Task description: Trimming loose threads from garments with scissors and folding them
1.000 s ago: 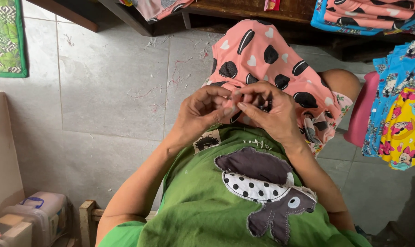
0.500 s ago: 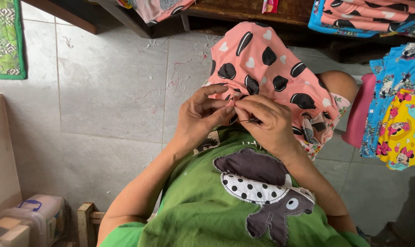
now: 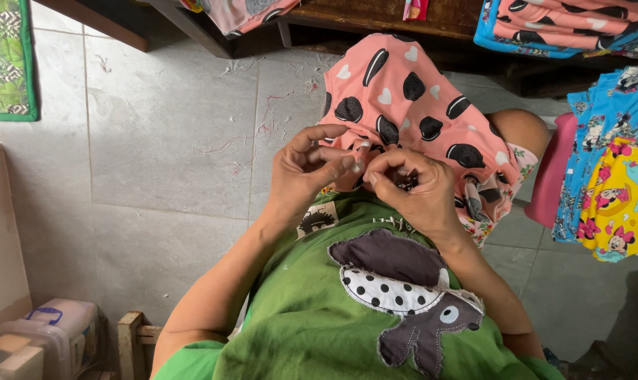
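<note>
A: Where does the pink cloth [image 3: 410, 98] lie?

B: Draped over the person's knee, above the green shirt [image 3: 333, 317], its near edge gathered at both hands.

A: State of the left hand [image 3: 308, 169]?

B: Fingers curled, thumb and forefinger pinched on the cloth's edge, just left of the right hand.

A: And the right hand [image 3: 414, 190]?

B: Closed into a loose fist on the same edge, touching the left hand; something small and dark sits between its fingers, too small to identify.

A: Surroundings, relative to the cloth?

B: Grey tiled floor [image 3: 157, 141] to its left, patterned garments [image 3: 614, 183] hanging to its right, a clear plastic box [image 3: 51, 331] far below left.
</note>
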